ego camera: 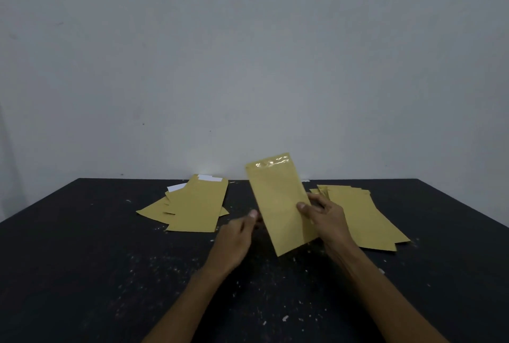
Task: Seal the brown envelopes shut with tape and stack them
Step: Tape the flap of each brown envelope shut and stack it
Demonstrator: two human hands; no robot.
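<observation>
My right hand [326, 217] grips a brown envelope [278, 199] by its right edge and holds it upright and tilted above the table. Shiny clear tape runs across the envelope's top flap. My left hand [238, 238] hovers just left of the envelope with the fingers loosely curled, blurred, holding nothing that I can see. A loose pile of brown envelopes [192, 205] lies at the back left, with white paper sticking out of some. Another fanned pile of brown envelopes [366, 216] lies at the right, behind my right hand.
The black table [82, 260] is speckled with small white scraps of paper. A plain grey wall [248, 67] rises right behind the table's far edge. No tape roll is in view.
</observation>
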